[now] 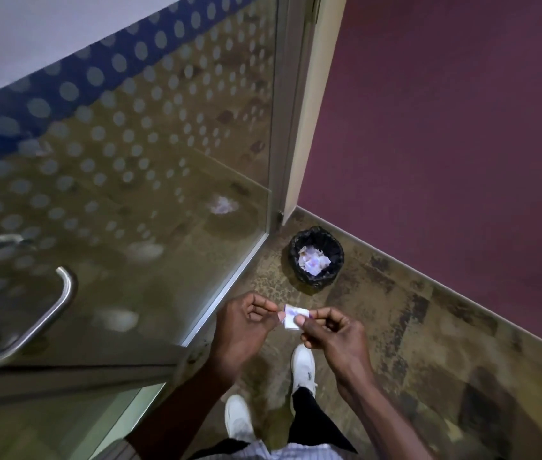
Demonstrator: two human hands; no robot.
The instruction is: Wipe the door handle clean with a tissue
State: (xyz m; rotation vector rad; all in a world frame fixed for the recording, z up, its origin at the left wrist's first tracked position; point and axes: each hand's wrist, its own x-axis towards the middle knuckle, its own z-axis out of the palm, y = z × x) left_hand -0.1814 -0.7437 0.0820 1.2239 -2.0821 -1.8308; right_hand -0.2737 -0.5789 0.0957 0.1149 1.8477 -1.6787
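White folded tissue pinched between both hands.

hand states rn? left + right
Left hand: closed, pinching the left edge of the small folded tissue.
Right hand: closed, pinching the tissue's right edge.

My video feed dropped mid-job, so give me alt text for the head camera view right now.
Both hands, left hand and right hand, pinch a small folded tissue between them above the floor. The metal door handle on the glass door sits untouched to the left; a lined bin holding used tissues stands ahead.
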